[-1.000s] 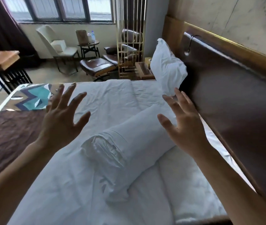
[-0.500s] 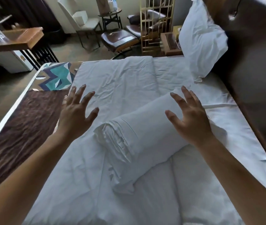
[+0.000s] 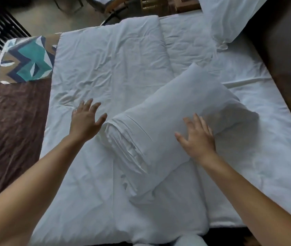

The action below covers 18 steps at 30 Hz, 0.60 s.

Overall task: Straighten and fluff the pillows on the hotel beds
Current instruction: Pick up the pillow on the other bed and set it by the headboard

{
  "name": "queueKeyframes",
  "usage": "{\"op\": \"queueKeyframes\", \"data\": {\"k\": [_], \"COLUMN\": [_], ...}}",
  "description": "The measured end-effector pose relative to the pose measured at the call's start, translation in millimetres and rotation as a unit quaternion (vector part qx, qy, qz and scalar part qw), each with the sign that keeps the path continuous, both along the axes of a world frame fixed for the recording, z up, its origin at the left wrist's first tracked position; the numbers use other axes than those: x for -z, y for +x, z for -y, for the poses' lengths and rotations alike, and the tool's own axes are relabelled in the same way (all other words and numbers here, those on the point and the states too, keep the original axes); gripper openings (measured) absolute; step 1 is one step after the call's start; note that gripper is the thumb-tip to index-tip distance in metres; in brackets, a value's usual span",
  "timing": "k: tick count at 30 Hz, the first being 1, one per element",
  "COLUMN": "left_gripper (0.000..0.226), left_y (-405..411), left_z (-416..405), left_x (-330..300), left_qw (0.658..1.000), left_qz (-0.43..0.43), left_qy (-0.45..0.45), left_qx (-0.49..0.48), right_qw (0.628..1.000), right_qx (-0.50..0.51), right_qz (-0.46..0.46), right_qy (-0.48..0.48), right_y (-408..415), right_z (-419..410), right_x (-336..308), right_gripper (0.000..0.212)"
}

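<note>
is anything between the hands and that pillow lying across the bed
Nothing visible. The right hand already has its open fingers on the near pillow. The left hand is spread just beside the pillow's folded end, over the duvet, with only a narrow gap of bare bedding between them.

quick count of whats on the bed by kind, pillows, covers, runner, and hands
pillows: 2, one lying askew, one propped at the headboard
white duvet: 1
patterned bed runner: 1
hands: 2, left hand, right hand
total: 6
</note>
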<state>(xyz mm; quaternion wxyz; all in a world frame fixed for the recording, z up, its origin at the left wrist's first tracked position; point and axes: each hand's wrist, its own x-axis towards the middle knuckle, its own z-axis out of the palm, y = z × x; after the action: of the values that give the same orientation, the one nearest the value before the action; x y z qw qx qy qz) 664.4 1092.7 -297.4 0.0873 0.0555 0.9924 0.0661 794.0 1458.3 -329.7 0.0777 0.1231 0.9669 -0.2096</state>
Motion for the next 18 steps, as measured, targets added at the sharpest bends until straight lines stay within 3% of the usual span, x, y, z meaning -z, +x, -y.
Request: {"op": "queueKeyframes", "data": {"k": [4, 11, 18], "left_gripper": [0.065, 0.065, 0.078], "left_y": [-31, -72, -88], "left_z": [2, -3, 15], "left_x": [57, 140, 205], "left_qw": [0.996, 0.98, 0.95], "left_qz": [0.08, 0.195, 0.268], "left_qy": [-0.042, -0.012, 0.04], "left_qx": [0.027, -0.043, -0.153], "right_qw": [0.994, 0.986, 0.98], "right_qx": [0.024, -0.008, -0.041], "right_qz": [0.105, 0.161, 0.189], "right_qy": [-0.018, -0.031, -0.046], "right_y": [-3, -16, -27], "right_z": [20, 39, 35], "right_x": [53, 111, 162], "right_gripper": [0.083, 0.091, 0.093]}}
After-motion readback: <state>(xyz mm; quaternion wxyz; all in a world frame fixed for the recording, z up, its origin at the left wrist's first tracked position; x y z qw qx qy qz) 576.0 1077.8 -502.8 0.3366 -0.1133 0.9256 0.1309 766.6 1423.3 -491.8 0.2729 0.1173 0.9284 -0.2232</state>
